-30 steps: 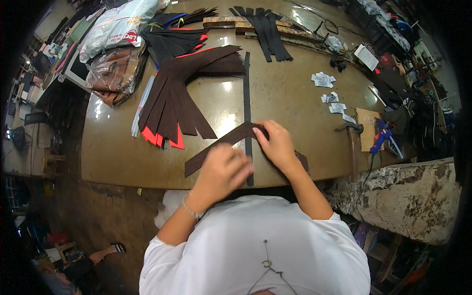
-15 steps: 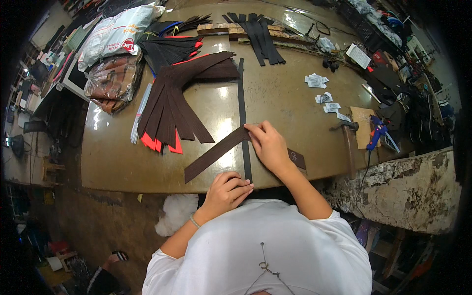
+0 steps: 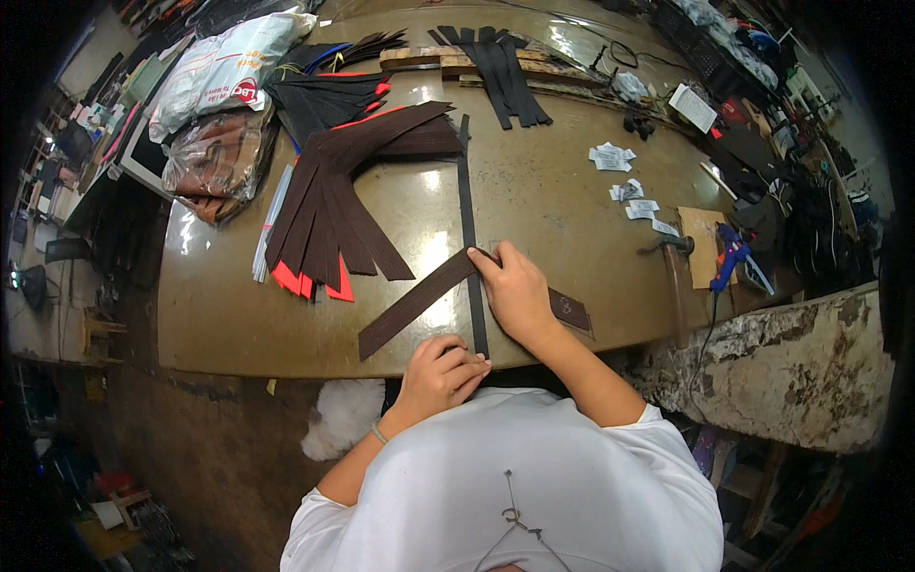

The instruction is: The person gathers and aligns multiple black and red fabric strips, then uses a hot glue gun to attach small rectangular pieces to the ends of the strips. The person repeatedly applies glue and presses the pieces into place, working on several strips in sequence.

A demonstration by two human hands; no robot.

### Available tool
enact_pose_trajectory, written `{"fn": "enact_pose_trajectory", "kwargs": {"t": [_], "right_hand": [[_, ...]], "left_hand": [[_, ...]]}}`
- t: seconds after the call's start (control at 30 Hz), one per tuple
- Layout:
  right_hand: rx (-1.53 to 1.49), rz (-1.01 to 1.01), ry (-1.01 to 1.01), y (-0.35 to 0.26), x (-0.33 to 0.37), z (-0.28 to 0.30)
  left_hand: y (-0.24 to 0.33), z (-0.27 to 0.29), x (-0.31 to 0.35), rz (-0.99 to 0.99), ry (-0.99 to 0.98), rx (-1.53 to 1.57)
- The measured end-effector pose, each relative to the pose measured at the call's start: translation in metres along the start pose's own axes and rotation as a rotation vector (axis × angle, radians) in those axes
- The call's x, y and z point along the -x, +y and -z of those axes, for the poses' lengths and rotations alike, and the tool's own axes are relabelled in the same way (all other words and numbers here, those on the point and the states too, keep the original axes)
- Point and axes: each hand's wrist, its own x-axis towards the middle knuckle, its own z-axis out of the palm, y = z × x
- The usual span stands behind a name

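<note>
On the table in front of me lies a bent dark brown strip, angled like a wide V with its corner pointing away from me. My right hand is closed on that corner, thumb and fingers pressed to it, and covers part of the right arm. A long narrow black strip runs from the table's near edge away from me, passing beneath the corner. Its near end is pinched between the fingers of my left hand. Left of the strip is a fanned stack of similar brown angled pieces, with red pieces beneath.
Black strips lie across wooden boards at the back. White labels, a blue glue gun on cardboard, and a hammer sit at right. Stuffed plastic bags stand at far left. A rough ledge adjoins the table.
My right hand has shifted slightly left with the brown strip's corner. My left hand stays on the black strip's near end. A foot at the lower left has gone from view.
</note>
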Motion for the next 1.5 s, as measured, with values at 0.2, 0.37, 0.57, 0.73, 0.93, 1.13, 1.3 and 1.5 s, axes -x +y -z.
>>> {"fn": "enact_pose_trajectory", "kwargs": {"t": [0.2,0.37,0.57,0.73,0.93,1.13,1.3,1.5], "right_hand": [[0.063,0.087,0.004,0.0,0.001,0.004],[0.086,0.045,-0.007,0.001,0.0,0.004],[-0.06,-0.513,-0.176,0.042,0.027,0.071],[0.225,-0.99,0.761,0.207,0.095,0.16],[0.257,-0.962,0.555,0.281,0.085,0.168],[-0.472,-0.663,0.226,0.112,0.013,0.175],[-0.428,-0.111,-0.178,0.048,-0.024,0.11],[-0.312,-0.118,-0.325,0.048,-0.036,0.089]], "left_hand": [[-0.001,0.033,-0.035,0.155,-0.468,0.177],[-0.031,0.011,-0.073,0.256,0.045,0.019],[-0.04,-0.003,-0.073,0.302,0.012,-0.071],[-0.039,-0.002,-0.074,0.288,0.001,-0.089],[-0.048,0.0,-0.073,0.37,-0.014,0.016],[-0.054,0.0,-0.071,0.473,0.118,0.185],[-0.056,-0.002,-0.07,0.471,0.103,0.192],[-0.059,-0.002,-0.069,0.461,0.1,0.169]]}}
